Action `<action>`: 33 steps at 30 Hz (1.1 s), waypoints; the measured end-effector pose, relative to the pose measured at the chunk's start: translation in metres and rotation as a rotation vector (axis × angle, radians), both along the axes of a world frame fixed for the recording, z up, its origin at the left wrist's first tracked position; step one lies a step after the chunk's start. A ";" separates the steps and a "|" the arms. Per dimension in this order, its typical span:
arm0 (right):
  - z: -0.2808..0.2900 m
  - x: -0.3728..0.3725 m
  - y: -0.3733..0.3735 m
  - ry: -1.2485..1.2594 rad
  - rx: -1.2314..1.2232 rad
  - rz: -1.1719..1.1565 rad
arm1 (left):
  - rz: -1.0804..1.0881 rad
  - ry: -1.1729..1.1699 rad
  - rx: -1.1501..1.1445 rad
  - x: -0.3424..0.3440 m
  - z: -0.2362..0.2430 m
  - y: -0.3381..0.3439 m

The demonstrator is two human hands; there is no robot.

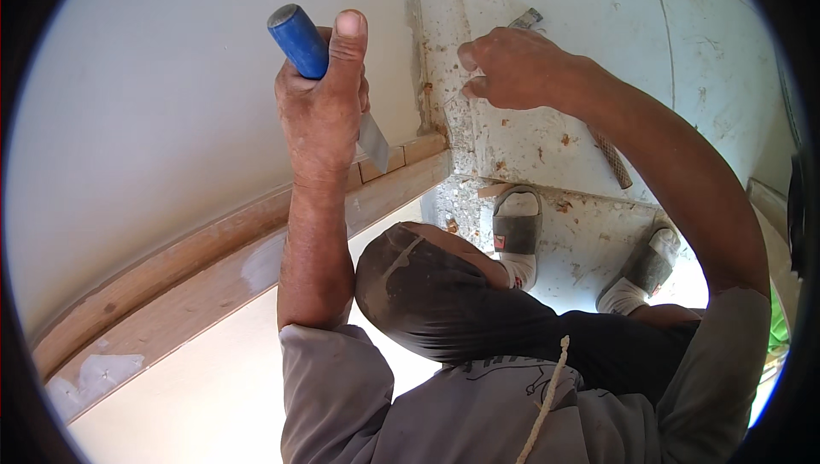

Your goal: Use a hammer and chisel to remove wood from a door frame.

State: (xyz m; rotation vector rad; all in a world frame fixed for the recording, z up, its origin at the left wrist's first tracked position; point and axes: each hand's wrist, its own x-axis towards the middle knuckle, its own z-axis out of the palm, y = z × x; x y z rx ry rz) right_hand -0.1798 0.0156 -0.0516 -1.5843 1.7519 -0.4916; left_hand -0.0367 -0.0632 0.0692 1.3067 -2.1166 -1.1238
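Chisel (299,44) at 11 o'clock, raised in the left hand (318,118) beside the wall (188,62). Fingers are curled closed around the blue handle, thumb up alongside it. Blade (373,144) comes out below the fist, pointing toward 5 o'clock, above the wooden ledge (231,246).

Right hand (523,69) at 1 o'clock, over the chip-strewn floor (700,131); thumb and forefinger stand apart, a gap between them. Other fingers are hidden, so cannot tell whether they hold anything. A metal head (531,18) shows just beyond the knuckles; a rough shaft (610,158) shows under the forearm at half past 2. Possibly one hammer; the join is covered.

Handling, by judgement: chisel stiff, moderately light, heavier toward the steel; handle looks smooth, perhaps slippery with dust. Best held round the handle, skin clear of the blade's end. Shaft's texture should give good purchase near its free end.

Containers: a green thing (777,320) between 3 and 4 o'clock may be a bag; contents not visible.
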 end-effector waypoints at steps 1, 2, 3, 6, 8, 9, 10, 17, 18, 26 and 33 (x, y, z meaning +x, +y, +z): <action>-0.005 -0.013 0.007 0.056 0.052 0.003 | -0.006 0.008 -0.075 0.003 -0.001 -0.004; -0.010 -0.025 0.016 0.112 0.103 0.006 | -0.001 0.021 -0.071 0.007 -0.003 -0.006; -0.022 -0.032 0.024 0.162 0.143 -0.022 | -0.034 0.038 -0.114 0.011 -0.006 -0.008; -0.038 -0.042 0.037 0.199 0.164 -0.093 | -0.083 0.014 -0.134 0.015 -0.007 -0.005; -0.038 -0.043 0.035 0.178 0.147 -0.136 | -0.102 -0.033 -0.109 0.016 -0.008 -0.001; -0.030 -0.045 0.034 0.082 0.108 -0.170 | -0.101 -0.060 -0.055 0.011 -0.014 0.001; -0.025 -0.043 0.029 -0.026 0.061 -0.198 | -0.096 -0.100 -0.008 0.009 -0.018 0.000; -0.039 -0.016 0.009 -0.032 -0.043 -0.200 | -0.091 0.021 0.128 0.004 -0.020 -0.015; -0.049 -0.015 0.014 0.011 0.053 -0.228 | -0.089 0.019 0.127 0.002 -0.019 -0.018; -0.149 0.016 0.072 0.251 0.292 -0.485 | -0.038 -0.013 0.135 -0.001 -0.022 -0.034; -0.160 0.011 0.062 0.295 0.298 -0.443 | -0.059 0.074 0.065 -0.015 -0.029 -0.038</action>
